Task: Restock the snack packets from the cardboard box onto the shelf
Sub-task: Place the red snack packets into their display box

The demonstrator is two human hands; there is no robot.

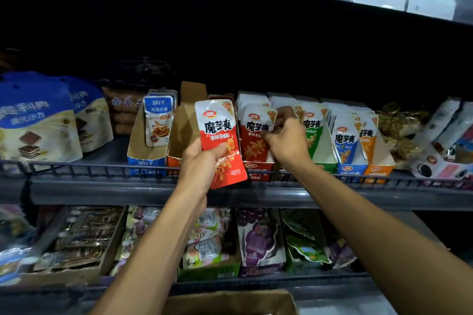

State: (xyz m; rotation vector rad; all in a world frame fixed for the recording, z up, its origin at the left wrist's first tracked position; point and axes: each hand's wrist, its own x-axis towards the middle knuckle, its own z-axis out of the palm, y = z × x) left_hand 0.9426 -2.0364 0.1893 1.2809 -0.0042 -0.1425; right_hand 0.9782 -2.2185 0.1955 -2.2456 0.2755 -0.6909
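My left hand (202, 163) grips a red and white snack packet (220, 135) by its lower half and holds it upright in front of the middle shelf (102, 188). My right hand (288, 139) pinches the front red packet (256, 133) that stands in a red display tray (257, 167) on that shelf. More packets of the same kind stand behind it. The top edge of the cardboard box (230, 302) shows at the bottom of the view, below my arms.
Green (313, 130), blue (345, 140) and orange (367, 140) packets stand in trays to the right. An almost empty orange tray (179, 135) and a blue fish-snack tray (151, 151) stand to the left, with big blue bags (38, 120) beyond. A low wire rail (76, 170) runs along the shelf front. The lower shelf holds more snacks.
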